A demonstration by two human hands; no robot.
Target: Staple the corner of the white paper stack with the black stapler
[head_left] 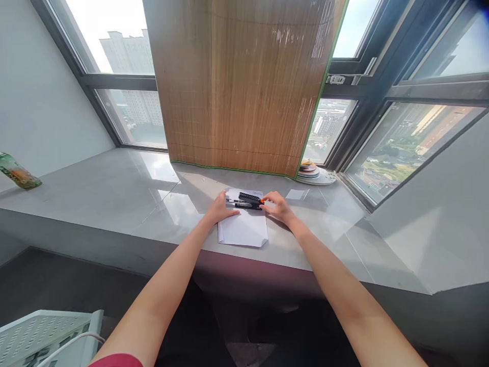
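A black stapler with an orange part at its right end lies across the upper half of some white paper. Its upper arm is tilted away from its base. My right hand grips the stapler's right end between thumb and fingers. On the paper's left edge rests my left hand, thumb stretched out and apart from the fingers. Slim pen-like items lie at the stapler's left end, too small to make out fully. The paper's lower right corner is curled.
The paper is on a grey tiled window ledge. A bamboo blind hangs behind it. Stacked plates stand at the back right, near a small white slip. A green can lies tilted at far left.
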